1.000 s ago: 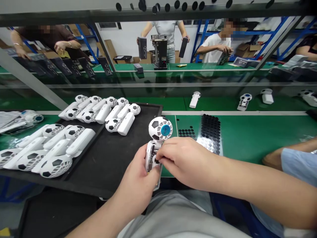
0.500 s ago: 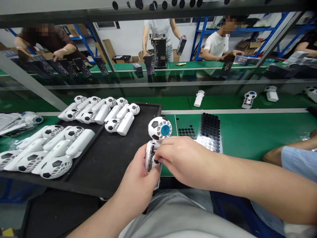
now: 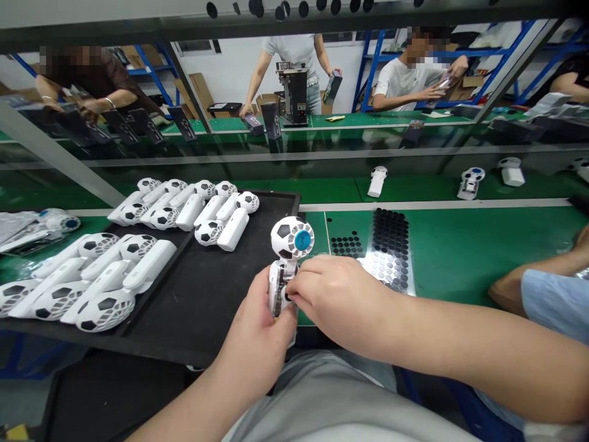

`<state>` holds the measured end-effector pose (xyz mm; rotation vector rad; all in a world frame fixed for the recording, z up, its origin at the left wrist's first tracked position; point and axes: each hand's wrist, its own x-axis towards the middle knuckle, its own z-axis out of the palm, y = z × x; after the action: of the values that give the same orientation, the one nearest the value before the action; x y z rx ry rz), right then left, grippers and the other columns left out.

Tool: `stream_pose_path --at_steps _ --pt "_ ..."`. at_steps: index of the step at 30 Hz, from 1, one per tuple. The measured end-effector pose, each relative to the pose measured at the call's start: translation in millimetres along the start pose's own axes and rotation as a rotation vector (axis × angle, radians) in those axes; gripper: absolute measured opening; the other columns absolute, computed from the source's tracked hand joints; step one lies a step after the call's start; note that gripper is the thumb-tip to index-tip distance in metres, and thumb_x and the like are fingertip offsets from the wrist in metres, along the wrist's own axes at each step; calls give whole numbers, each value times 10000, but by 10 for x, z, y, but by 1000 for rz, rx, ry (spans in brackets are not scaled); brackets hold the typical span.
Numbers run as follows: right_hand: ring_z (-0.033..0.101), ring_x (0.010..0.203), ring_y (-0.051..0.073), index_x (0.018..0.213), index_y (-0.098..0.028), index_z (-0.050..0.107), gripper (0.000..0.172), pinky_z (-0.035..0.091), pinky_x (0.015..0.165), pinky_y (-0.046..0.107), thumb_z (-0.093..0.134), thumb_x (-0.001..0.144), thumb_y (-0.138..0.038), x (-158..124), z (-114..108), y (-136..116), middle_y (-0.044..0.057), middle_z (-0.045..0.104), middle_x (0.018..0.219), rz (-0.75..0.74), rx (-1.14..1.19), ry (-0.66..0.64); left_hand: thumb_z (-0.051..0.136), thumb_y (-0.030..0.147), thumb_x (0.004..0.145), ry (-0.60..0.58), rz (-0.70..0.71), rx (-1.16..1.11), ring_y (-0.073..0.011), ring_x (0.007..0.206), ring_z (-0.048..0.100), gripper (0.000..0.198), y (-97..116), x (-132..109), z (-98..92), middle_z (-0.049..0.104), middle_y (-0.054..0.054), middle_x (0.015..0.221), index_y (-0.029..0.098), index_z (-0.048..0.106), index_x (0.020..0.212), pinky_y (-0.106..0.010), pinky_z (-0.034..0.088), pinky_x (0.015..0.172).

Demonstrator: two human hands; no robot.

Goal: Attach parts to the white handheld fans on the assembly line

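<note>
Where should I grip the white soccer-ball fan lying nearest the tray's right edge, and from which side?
Take its smooth white handle from above, fingers across the long edges. The straight bar lies on the black tray with bare tray before it; the rounded ball head looks harder to hold.

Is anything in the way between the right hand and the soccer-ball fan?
No, nothing is in the way. The right hand is touching the open handle of the soccer-ball fan, and the left hand holds that handle.

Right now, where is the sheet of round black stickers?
Head view: the sticker sheet lies on the green bench, right of the black tray, just beyond the right hand.
</note>
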<state>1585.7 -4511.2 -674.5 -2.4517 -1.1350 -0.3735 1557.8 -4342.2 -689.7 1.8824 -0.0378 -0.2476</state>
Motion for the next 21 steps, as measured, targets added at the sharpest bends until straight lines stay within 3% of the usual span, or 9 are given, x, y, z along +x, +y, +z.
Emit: stream_pose_path --at_steps 7,13,21 --pt "495 630 160 730 -142 637 190 422 602 269 590 682 36 51 -78 -92 30 594 693 -59 -105 -24 561 227 798 24 22 -20 -233 1116 611 499 22 20 18 637 -52 1272 213 497 1293 -335 485 948" --pt "524 665 189 793 -119 664 192 441 624 295 541 763 26 9 -25 -85 59 633 749 -80 -99 96 555 215 798 27 47 -41 -225 1082 620 474 41 18 18 645 -49 1250 205 503 1269 -323 487 922" --pt "516 659 195 783 -125 661 209 444 618 304 509 799 18 -7 30 -92 59 622 740 -80 -103 134 559 209 825 31 52 -63 -197 1044 610 425 3 9 18 637 -37 1227 216 502 1246 -310 479 920"
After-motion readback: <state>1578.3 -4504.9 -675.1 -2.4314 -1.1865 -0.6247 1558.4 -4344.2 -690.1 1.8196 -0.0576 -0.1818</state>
